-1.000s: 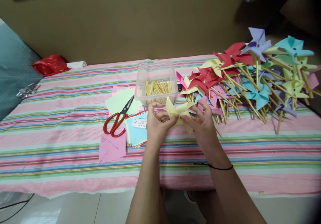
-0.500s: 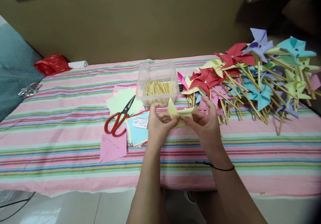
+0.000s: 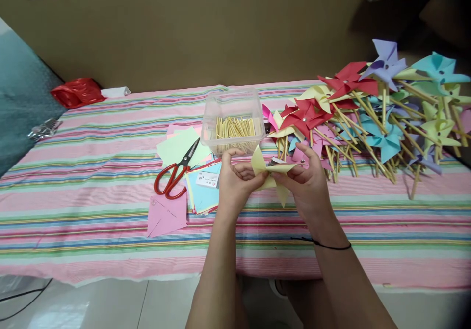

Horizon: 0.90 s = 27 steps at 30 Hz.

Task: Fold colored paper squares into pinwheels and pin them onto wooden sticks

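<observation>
A pale yellow paper pinwheel head (image 3: 270, 173) is held over the striped tablecloth (image 3: 91, 221), pinched at its middle from both sides. My left hand (image 3: 235, 181) grips it with thumb and fingers closed on the left. From the right, my right hand (image 3: 307, 184) pinches the same folded paper, fingers curled. Just beyond my hands stands a clear plastic box (image 3: 232, 121) holding several wooden sticks. Red-handled scissors (image 3: 175, 173) lie to the left on a stack of coloured paper sheets (image 3: 203, 191).
A big heap of finished pinwheels on sticks (image 3: 371, 118) fills the right side of the table. A pink cut square (image 3: 166, 214) lies near the front left. A red bag (image 3: 78, 92) and white roll sit at the far left by the brown wall.
The yellow pinwheel has been turned a little in my fingers, one point now hanging downward. Both hands stay pinched on it and shifted slightly right.
</observation>
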Tool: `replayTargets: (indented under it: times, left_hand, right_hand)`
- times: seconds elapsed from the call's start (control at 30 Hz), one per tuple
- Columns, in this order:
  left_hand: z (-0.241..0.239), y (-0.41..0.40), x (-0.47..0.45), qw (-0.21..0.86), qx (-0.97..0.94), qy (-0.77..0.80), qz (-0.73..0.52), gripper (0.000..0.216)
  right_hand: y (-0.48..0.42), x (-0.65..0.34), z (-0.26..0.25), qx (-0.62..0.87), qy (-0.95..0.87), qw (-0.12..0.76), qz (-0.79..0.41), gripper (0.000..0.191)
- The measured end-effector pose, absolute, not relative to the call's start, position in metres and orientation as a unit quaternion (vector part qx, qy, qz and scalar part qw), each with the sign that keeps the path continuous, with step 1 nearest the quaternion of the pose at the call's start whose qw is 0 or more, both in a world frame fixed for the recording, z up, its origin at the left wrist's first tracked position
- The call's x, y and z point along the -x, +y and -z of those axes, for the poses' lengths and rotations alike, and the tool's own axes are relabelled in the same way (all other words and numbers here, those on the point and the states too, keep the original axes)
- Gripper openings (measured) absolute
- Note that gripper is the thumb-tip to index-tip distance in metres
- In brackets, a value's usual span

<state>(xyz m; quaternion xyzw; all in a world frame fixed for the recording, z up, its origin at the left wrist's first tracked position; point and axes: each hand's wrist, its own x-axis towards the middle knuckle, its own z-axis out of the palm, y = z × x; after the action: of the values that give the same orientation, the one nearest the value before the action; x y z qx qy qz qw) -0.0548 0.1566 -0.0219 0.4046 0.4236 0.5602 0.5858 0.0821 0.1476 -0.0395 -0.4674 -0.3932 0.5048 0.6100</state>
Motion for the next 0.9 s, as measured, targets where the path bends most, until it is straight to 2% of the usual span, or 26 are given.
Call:
replayTargets:
  times: [0.5,0.73,0.9]
  left_hand:
    - [0.0242,0.1569,0.0543,0.6,-0.407,0.412,-0.552,0.058]
    - [0.0238,0.1582,0.0543,0.574,-0.396,0.447,-0.56,0.055]
    - [0.0219,0.1575,0.0543,0.59,-0.387,0.451,-0.546,0.055]
  right_hand:
    - [0.1485,-0.083,0.0381,0.472,-0.388,0.618,-0.495,0.077]
    - [0.1486,-0.0826,0.0372,0.463,-0.392,0.597,-0.525,0.099]
    - [0.1479,-0.0836,0.0383,0.484,-0.388,0.58,-0.528,0.103]
